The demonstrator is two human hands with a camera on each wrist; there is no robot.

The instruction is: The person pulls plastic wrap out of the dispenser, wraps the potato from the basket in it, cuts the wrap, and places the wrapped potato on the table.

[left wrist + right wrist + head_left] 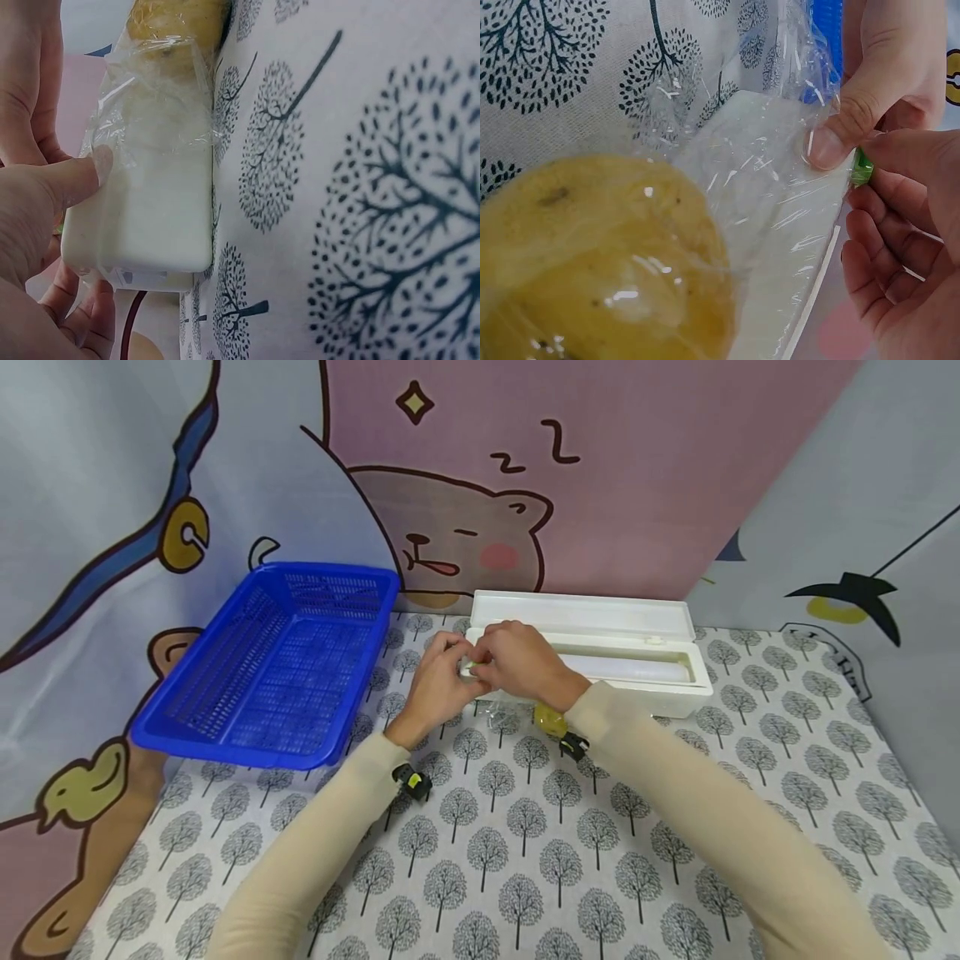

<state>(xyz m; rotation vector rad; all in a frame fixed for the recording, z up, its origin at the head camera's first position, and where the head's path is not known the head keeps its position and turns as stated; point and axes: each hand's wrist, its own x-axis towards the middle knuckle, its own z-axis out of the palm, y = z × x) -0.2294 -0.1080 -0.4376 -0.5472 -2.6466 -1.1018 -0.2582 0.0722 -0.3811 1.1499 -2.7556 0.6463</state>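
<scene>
A long white cling film dispenser [660,700] lies with its lid [585,614] raised and a pale film roll [626,668] inside. My left hand [435,687] grips its left end, the thumb pressing clear film [154,94] against the front wall and fingers curled under the end. My right hand [521,660] pinches a small green piece [862,166] at the top edge of that end. In front of the box, a yellow spotted object [607,262], potato-like, sits under the film, partly hidden by my right wrist in the head view.
A blue plastic basket [341,739] stands left of the dispenser. The tree-print cloth [517,860] covers the table. A cartoon-print curtain [637,485] rises right behind the box and along both sides.
</scene>
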